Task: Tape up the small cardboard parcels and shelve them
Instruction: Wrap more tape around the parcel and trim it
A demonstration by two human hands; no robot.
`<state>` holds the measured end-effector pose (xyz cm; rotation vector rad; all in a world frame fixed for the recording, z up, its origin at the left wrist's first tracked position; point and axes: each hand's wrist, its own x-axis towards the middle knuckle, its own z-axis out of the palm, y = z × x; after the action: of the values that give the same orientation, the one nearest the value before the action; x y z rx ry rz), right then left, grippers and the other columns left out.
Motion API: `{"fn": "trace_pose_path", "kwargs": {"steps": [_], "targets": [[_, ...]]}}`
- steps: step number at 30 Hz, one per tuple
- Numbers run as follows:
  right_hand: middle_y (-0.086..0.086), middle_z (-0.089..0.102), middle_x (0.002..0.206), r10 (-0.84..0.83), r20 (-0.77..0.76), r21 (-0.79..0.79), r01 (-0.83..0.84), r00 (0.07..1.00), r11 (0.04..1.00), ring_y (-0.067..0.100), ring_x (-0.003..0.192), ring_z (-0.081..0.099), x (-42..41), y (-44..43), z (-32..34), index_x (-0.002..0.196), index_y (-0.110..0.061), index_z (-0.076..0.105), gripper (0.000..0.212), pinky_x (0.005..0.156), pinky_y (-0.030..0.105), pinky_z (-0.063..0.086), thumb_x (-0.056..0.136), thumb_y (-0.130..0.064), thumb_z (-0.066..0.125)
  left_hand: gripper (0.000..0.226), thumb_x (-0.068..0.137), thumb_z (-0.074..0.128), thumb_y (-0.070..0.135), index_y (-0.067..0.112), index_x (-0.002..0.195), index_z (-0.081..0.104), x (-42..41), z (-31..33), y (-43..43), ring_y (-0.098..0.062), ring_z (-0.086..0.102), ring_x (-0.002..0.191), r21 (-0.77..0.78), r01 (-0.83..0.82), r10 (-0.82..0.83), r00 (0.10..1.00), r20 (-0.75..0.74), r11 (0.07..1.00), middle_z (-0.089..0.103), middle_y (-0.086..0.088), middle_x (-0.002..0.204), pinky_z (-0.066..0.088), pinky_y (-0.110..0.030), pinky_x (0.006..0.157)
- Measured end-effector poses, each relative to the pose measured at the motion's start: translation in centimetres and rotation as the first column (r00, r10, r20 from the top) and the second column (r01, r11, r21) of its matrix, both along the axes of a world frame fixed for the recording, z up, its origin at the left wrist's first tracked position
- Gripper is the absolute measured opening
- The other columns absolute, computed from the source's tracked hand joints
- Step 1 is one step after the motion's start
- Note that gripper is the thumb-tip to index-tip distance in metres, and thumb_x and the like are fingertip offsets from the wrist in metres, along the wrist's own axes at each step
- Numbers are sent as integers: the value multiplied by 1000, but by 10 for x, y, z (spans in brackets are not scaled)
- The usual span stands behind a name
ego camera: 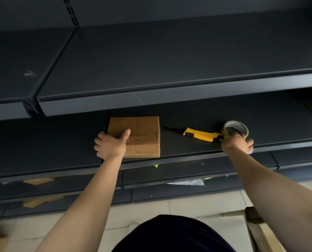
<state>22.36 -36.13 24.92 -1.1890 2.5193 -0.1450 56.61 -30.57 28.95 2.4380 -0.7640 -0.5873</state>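
Observation:
A flat brown cardboard parcel point(142, 136) lies on the dark metal shelf point(188, 150) in front of me. My left hand point(110, 144) grips its left near corner, thumb on top and fingers round the edge. My right hand point(237, 142) holds a roll of clear tape point(235, 129) standing on the shelf at the right. A yellow and black utility knife point(199, 134) lies between the parcel and the tape roll.
A wide dark shelf point(169, 66) hangs above, its front lip close over the parcel. Lower shelves hold cardboard scraps point(39, 200) and white paper point(188, 182). A wooden piece point(257, 224) stands on the tiled floor at the right.

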Motion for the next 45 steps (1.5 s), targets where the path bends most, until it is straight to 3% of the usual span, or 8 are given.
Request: {"fn": "trace_pose_path", "kwargs": {"steps": [7,12,15,23,30,35,40,45], "targets": [[14,48,136,66,-80,-10,-67,995,998,36,133,22,-28,-9,-2,127,-18,57,44,107,43,21,83,-14,59,32,89,61,23,9,117,60,-60,9,6,-33,43,123,-189,550,-391,757,523,813,51,-14,128,22,-49,110],[11,52,134,43,-144,-117,-60,989,991,37,134,21,-35,-4,1,124,-17,59,40,113,45,12,84,-18,55,22,93,55,13,8,112,62,-111,21,-6,-27,51,111,-226,767,-626,626,465,600,58,-9,118,35,-35,95],[14,57,129,84,-121,-94,-95,989,991,37,132,23,-36,1,1,122,-19,61,38,112,44,15,85,-17,52,29,97,46,11,10,122,59,-142,17,-14,-21,51,115,-150,911,-854,412,319,384,56,-4,128,37,-30,95],[18,62,119,217,-56,-116,-222,975,968,36,133,23,-21,22,3,117,-11,64,38,109,40,16,82,-7,51,54,102,33,15,11,152,11,-205,-26,-36,-19,4,147,197,979,-998,55,-2,54,-1,-3,161,10,-33,118],[18,57,127,131,-83,-135,-142,988,981,33,140,14,-46,23,22,122,-17,61,42,116,45,4,81,-10,52,51,104,27,20,6,151,13,-220,-46,-47,-23,15,146,342,933,-991,77,112,111,16,-10,158,13,-36,118],[14,55,131,270,-28,-168,-271,962,948,28,142,14,-40,11,44,128,-18,58,42,116,45,-5,88,-17,45,44,98,48,29,12,138,43,-228,-27,-45,-26,50,123,-77,890,-892,452,30,449,47,-9,138,42,-37,99],[5,61,121,497,-55,-153,-499,866,853,26,135,27,-2,8,59,126,-26,58,38,114,52,-6,91,-25,44,26,88,65,31,12,105,59,-217,-8,-39,-14,59,93,-401,722,-808,582,-88,563,61,-3,108,47,-22,74],[3,65,110,655,-40,-133,-654,754,745,24,124,44,36,8,68,124,-26,59,38,113,52,-9,91,-31,40,9,90,62,24,16,86,59,-178,-1,-31,-7,55,71,-425,650,-734,677,-52,630,61,6,82,42,-25,65]]}}
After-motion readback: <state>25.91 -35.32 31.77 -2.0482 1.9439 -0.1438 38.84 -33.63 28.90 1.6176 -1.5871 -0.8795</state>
